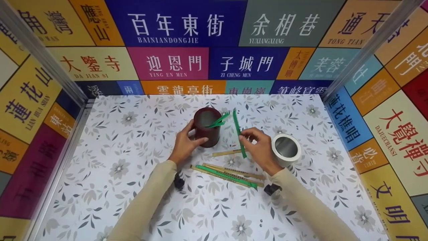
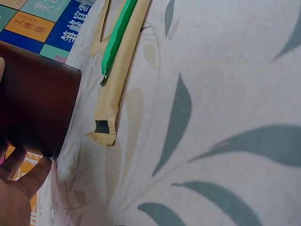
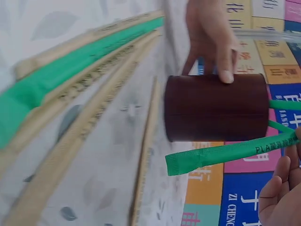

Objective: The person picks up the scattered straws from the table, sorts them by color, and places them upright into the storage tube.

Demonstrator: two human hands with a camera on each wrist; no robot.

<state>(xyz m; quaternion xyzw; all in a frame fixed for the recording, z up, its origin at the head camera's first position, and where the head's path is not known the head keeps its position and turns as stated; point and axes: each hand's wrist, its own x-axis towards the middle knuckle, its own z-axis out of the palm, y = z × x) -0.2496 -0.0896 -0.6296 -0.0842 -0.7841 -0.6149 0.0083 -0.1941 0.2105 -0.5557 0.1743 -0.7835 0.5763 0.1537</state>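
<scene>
My left hand [image 1: 184,142] holds a dark reddish-brown cup [image 1: 208,138] around its side, upright on the table. Two or so green wrapped straws [image 1: 219,120] stick out of its mouth, leaning right. Between thumb and fingertips, my right hand [image 1: 259,145] pinches another green wrapped straw [image 3: 225,153], printed with "PLA", just right of the cup. In front of the hands lie several straws in tan wrappers [image 2: 123,70], with a green one [image 1: 227,175] among them. One tan straw [image 1: 222,153] lies apart, closer to the cup.
A white-rimmed round container [image 1: 276,147] with a grey interior stands right of my right hand. Flower-patterned white covering [image 1: 117,201] spreads over the table. Panels with coloured signs [image 1: 167,63] enclose the back and both sides.
</scene>
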